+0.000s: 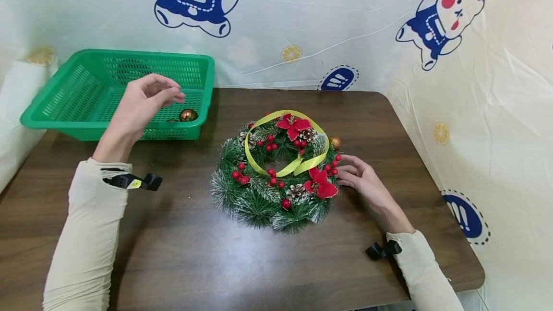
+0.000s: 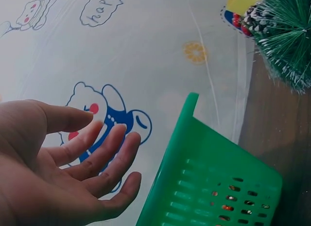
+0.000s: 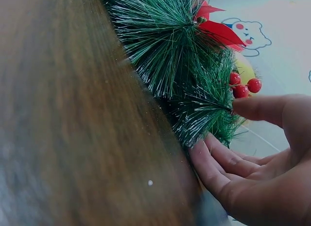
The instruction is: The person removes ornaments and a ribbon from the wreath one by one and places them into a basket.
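A green Christmas wreath [image 1: 255, 205] lies on the table, decorated with red poinsettias [image 1: 320, 184], red berries, pinecones [image 1: 295, 191] and a loop of yellow ribbon [image 1: 287, 113]. My right hand [image 1: 367, 184] grips its right edge; the right wrist view has the thumb against a sprig near the berries [image 3: 240, 91] and the fingers low at the rim. Above the green basket [image 1: 177, 133] hangs my left hand [image 1: 140, 102], holding nothing, its fingers loosely bent and apart in the left wrist view. Inside that basket, a shiny bronze ball [image 1: 188, 115] sits at the front right corner.
A small gold ball [image 1: 335, 143] is at the wreath's right side. The brown wooden table [image 1: 186, 244] has a rounded far right corner. Behind it hangs a pale printed sheet [image 1: 276, 18]; the basket stands at the back left, near this sheet.
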`<state>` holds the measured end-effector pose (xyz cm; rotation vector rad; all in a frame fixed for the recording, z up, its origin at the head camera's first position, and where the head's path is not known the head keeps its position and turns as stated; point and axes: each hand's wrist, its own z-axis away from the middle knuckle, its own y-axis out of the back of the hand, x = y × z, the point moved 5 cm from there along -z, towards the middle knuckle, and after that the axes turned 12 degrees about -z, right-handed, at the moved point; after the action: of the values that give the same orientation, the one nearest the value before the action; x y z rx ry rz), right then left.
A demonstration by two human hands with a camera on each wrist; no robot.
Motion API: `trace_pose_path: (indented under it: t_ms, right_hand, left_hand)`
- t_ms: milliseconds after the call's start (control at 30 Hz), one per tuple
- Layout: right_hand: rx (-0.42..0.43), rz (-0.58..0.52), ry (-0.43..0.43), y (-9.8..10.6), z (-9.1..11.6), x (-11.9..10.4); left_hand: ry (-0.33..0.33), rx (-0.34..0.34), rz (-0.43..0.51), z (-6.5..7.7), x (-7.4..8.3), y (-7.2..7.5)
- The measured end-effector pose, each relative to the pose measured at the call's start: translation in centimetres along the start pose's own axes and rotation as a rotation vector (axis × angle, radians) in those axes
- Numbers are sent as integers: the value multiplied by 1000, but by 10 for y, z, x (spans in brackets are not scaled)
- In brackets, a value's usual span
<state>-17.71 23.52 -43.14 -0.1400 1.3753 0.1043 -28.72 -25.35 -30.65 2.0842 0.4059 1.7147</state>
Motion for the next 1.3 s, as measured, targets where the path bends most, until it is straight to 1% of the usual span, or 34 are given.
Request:
trace_pose_path:
  t_ms: [100,300,500,567,700,800,867,967,1067,1133,1200,1300]
  right_hand:
    - [-15,16,2,-1,1,0]
    - [-16,89,42,-4,1,0]
    - [-23,143,65,-6,-1,2]
    - [-25,157,82,-7,-2,1]
    - [-41,209,144,-7,-2,-1]
    - [-54,254,182,-3,-3,-3]
    - [-55,278,190,1,-4,-4]
    - [-18,322,192,4,-1,-7]
    - [74,323,161,3,12,-10]
    - [141,281,131,-1,23,-11]
    - [181,216,88,-8,36,-9]
    - [178,131,42,-23,48,-6]
  left_hand:
    - [-18,-16,-20,1,2,-4]
    - [-40,-31,-22,2,5,-9]
    - [-52,-36,-23,3,8,-7]
    - [-54,-38,-28,3,9,-6]
    - [-59,-43,-19,4,10,-6]
    - [-62,-43,-5,4,10,-7]
    - [-61,-41,3,5,9,-7]
    - [-64,-47,15,6,8,-7]
    - [-81,-57,23,7,10,-7]
    - [-94,-62,27,7,12,-6]
    - [-104,-67,32,7,14,-5]
    - [-113,-83,39,8,16,-4]
